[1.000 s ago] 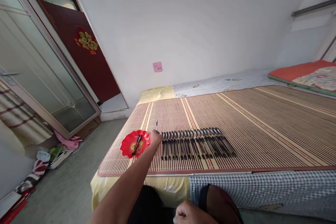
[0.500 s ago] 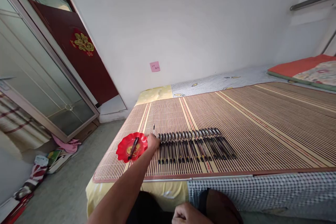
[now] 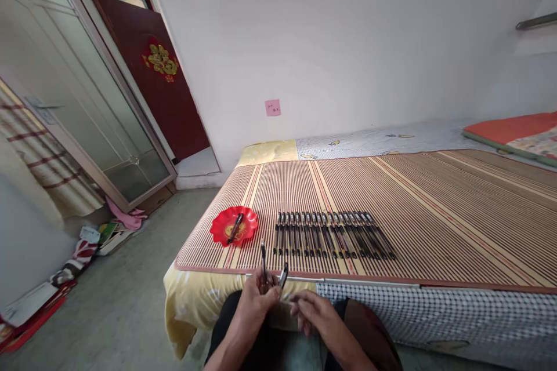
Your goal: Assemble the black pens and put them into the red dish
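Note:
My left hand (image 3: 256,298) is closed on a black pen (image 3: 263,261) that stands upright, close to my body at the bed's front edge. A second dark piece (image 3: 284,274), perhaps the pen's cap, sticks up between my two hands. My right hand (image 3: 314,312) sits beside it, fingers curled near that piece; what it grips is unclear. A row of several black pens (image 3: 333,235) lies side by side on the striped bamboo mat (image 3: 435,214). A red scalloped dish (image 3: 234,225) holding one pen stands left of the row.
The mat covers a bed (image 3: 391,313) with checked and yellow sheets. A folded red quilt (image 3: 517,130) lies at the far right. A glass door (image 3: 82,122), a dark red door (image 3: 163,87) and clutter on the floor (image 3: 108,232) are at the left. A pink note (image 3: 272,107) hangs on the wall.
My left hand has lifted a pen from the left end of the row and drawn it back to my lap. My right hand rose to meet it.

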